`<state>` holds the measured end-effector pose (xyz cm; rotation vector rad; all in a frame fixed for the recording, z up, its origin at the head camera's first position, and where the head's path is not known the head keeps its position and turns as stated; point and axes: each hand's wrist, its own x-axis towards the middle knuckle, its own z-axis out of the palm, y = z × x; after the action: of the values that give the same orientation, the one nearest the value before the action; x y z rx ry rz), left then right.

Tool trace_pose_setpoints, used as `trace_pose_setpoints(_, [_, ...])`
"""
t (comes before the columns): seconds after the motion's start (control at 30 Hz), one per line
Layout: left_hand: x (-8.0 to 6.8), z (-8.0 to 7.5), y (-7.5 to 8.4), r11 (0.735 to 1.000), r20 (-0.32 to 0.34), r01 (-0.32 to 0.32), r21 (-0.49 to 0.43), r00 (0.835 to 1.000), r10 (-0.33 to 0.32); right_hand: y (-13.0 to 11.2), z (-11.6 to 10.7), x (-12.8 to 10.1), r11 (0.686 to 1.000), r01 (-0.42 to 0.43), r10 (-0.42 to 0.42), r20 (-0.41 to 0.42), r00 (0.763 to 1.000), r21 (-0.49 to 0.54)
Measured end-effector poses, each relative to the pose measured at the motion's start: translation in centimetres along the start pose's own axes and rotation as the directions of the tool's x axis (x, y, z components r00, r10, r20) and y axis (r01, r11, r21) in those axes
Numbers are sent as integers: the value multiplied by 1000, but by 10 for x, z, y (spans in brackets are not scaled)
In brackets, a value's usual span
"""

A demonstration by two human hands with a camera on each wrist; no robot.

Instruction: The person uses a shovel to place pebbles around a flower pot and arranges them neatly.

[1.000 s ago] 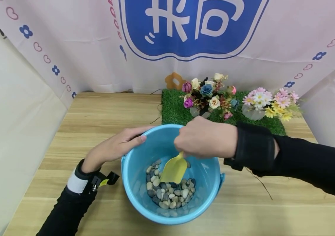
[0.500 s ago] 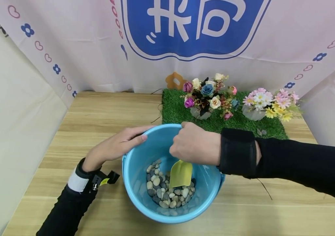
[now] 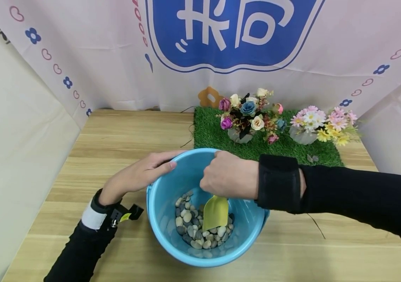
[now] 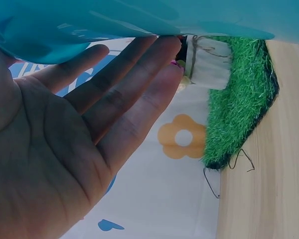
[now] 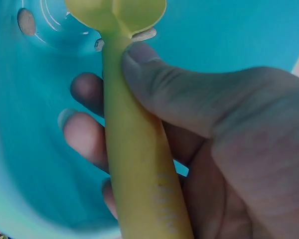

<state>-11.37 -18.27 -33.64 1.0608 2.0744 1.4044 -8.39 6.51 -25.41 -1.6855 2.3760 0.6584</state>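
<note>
- The blue bucket [image 3: 247,219] stands upright on the worktop [image 3: 122,141], mouth up and between the 2 hands, so its inside is in plain sight and within reach of both arms.
- The left hand [image 3: 136,174] rests at the bucket's far left edge, thumb on the rim and fingers stretched along the outside. Its grip is released, wrapped round nothing; the touch looks meant to keep the bucket from sliding.
- The right hand [image 3: 229,174] reaches in across the bucket's right side, its grip grasping the yellow scoop [image 3: 216,213] by the handle. In the right wrist view the thumb lies near the neck with fingertips showing on the opposite side, a hold that probably gives good control over the blade's tilt.
- The scoop is inside the bucket, blade downward at the pebbles [image 3: 193,231]. Whether its edge is pushed in among them or sits just above, I cannot tell.
- The pebbles lie loose in the bottom, grey and cream mixed; the bucket's wall would stop them scattering.
- Behind the bucket, an artificial grass mat [image 3: 205,127] carries 2 flower arrangements [image 3: 247,113], likely set back as decoration, where they stay out of the hands' way.
</note>
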Motion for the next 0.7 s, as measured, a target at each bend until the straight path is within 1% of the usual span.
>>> trace_pose_setpoints(0.13, [0, 0, 0, 1000, 4, -15, 2, 1000, 15, 1, 1, -1, 999, 23, -24, 21, 999, 24])
trace_pose_setpoints(0.23, [0, -1, -2, 1000, 8, -22, 0, 1000, 22, 4, 0, -1, 996, 33, -38, 56, 998, 83])
trace_pose_setpoints(0.37, [0, -1, -3, 1000, 8, -25, -4, 1000, 25, 8, -1, 1, 985, 31, -51, 112, 992, 170])
trace_pose_setpoints(0.57, [0, -1, -1, 1000, 6, -18, -3, 1000, 18, 11, -3, 3, 971, 43, -78, 142, 987, 234])
trace_pose_setpoints(0.7, [1, 0, -1, 1000, 6, -18, -1, 1000, 18, 13, -4, 4, 959, 36, -90, 183, 979, 280])
